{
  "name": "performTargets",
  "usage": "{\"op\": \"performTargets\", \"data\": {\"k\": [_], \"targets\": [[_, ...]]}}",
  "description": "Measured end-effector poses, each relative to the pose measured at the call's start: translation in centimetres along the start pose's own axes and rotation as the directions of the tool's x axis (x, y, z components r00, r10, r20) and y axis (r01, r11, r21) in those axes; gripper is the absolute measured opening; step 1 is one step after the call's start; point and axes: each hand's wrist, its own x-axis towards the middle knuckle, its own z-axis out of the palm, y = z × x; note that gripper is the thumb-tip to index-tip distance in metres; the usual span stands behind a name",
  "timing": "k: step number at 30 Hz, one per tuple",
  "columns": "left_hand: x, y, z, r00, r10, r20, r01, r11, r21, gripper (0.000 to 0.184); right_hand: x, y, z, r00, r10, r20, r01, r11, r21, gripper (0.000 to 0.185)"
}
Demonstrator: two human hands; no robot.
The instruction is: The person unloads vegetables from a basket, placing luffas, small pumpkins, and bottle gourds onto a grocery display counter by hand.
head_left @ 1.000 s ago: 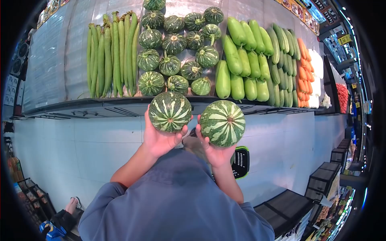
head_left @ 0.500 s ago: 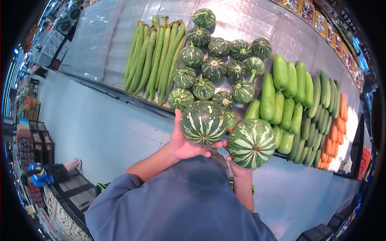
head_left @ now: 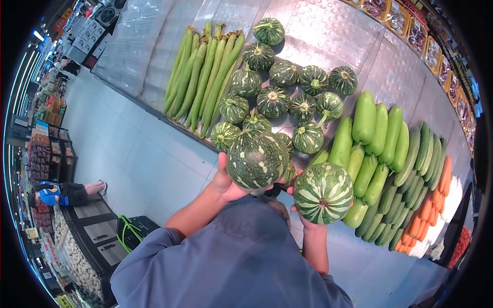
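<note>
My left hand [head_left: 226, 185] holds a round dark-green pumpkin [head_left: 258, 159] with pale flecks, thumb along its left side and fingers beneath. In my right hand [head_left: 313, 229] sits a second pumpkin [head_left: 324, 193] with broad pale stripes, its blossom end facing up. Most of the right fingers are hidden under it. Both pumpkins are held in front of my body, close to the near edge of the display table [head_left: 154, 110]. Just beyond them lies a group of small striped pumpkins [head_left: 273, 101], some partly covered by the left one.
Long green gourds [head_left: 203, 77] lie left of the small pumpkins. To the right are light-green gourds [head_left: 365, 118], cucumbers [head_left: 405, 190] and carrots [head_left: 425, 211]. Packaged goods [head_left: 398, 21] line the far edge. A person in blue [head_left: 51, 195] is at the left, beside a garlic bin [head_left: 77, 251].
The left pumpkin has turned in my hand, so its flecked side now shows instead of its striped end. The right pumpkin stays held. The view has shifted and tilted slightly.
</note>
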Motion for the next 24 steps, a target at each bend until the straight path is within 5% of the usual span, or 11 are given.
{"op": "performTargets", "data": {"k": [2,7,9,15,18,21,24], "targets": [[0.2,0.8,0.5,0.996,-0.086,-0.004,0.083,0.969,-0.233,0.107,0.1,0.0,-0.1,0.998,0.006,-0.059,-0.005,1.000,0.029,0.124],[0.7,2.9,-0.3,0.977,-0.168,0.133,0.203,0.922,-0.330,0.096,0.3,0.9,-0.8,0.987,0.005,-0.158,-0.018,0.997,-0.081,0.119],[0.8,3.4,-1.1,0.958,-0.188,0.216,0.242,0.935,-0.260,0.093,0.6,2.2,-0.4,0.991,-0.054,-0.119,0.040,0.993,-0.111,0.119],[1.4,5.2,-1.1,0.957,-0.284,0.063,0.291,0.946,-0.146,0.105,1.2,4.4,-0.4,0.974,-0.149,-0.171,0.122,0.979,-0.162,0.119],[1.7,6.2,0.3,0.981,-0.159,0.111,0.146,0.983,0.114,0.125,1.6,5.0,-0.6,0.976,-0.143,-0.162,0.108,0.973,-0.204,0.119],[1.1,6.3,-2.2,0.999,-0.032,-0.013,0.034,0.982,0.184,0.126,1.5,5.8,-0.6,0.960,-0.209,-0.185,0.177,0.969,-0.174,0.118],[0.9,7.7,-2.1,0.990,-0.139,0.004,0.137,0.981,0.134,0.114,2.1,6.6,0.0,0.963,-0.220,-0.153,0.189,0.962,-0.195,0.116]]}}
